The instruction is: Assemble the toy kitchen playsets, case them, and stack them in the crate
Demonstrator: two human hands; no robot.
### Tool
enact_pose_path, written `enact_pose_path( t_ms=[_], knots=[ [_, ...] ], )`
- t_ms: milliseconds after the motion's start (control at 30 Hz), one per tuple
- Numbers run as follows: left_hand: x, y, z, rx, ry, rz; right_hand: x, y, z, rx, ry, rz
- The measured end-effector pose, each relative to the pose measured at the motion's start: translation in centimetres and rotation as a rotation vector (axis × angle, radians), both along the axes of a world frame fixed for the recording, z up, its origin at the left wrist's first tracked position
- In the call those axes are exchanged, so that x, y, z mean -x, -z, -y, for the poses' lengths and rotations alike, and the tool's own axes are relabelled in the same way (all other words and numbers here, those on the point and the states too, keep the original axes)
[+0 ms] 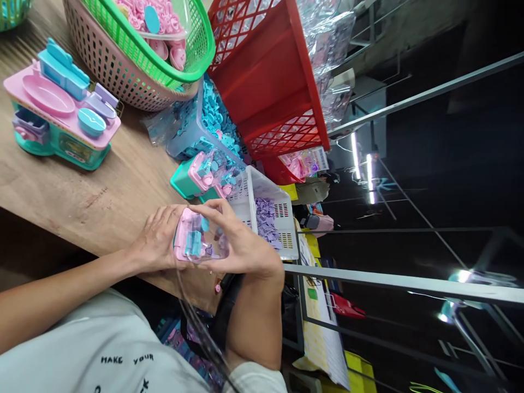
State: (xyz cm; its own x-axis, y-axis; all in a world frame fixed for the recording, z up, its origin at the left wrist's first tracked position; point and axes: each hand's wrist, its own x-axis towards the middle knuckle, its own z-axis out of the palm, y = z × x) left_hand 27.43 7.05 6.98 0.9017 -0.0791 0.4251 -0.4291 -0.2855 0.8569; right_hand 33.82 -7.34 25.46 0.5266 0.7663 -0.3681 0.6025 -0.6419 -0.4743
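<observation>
My left hand (159, 240) is closed round the pink and teal base of a small toy kitchen (192, 244). Closed over the other side, my right hand (241, 243) grips its clear plastic cover, with the thumb and fingers on opposite sides. Through the cover I see blue and purple parts on the pink top. Beyond my hands lie similar pink and teal toys (192, 177) with small parts in clear plastic. Another toy kitchen (61, 109), uncovered, stands on the table at the left, with a pink sink, a blue lid and a purple drawer.
Stacked green and pink baskets (135, 82) hold pink parts. A clear bin (184, 131) of blue pieces sits beside a tall red crate (270, 82) with clear plastic. A white basket (289, 218) of purple pieces is near my right hand. The wooden table's edge (73, 240) runs before me.
</observation>
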Motion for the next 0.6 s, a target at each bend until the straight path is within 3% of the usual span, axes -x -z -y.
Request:
enact_pose_path(
  t_ms=[133, 333, 467, 600],
  knots=[
    [0.0, -0.4, -0.2, 0.008, 0.018, -0.023, -0.8, -0.8, -0.1, 0.005, -0.068, -0.013],
    [0.1, -0.8, -0.3, 0.002, 0.031, -0.040, 1.7, 0.8, -0.8, 0.004, 0.028, 0.231],
    [-0.1, -0.4, -0.2, 0.001, 0.031, -0.027, 2.8, 1.4, -0.8, 0.025, 0.092, 0.240],
    [-0.2, 0.0, 0.0, 0.023, 0.024, 0.008, 3.2, 1.2, -0.6, 0.013, 0.058, 0.267]
  ],
)
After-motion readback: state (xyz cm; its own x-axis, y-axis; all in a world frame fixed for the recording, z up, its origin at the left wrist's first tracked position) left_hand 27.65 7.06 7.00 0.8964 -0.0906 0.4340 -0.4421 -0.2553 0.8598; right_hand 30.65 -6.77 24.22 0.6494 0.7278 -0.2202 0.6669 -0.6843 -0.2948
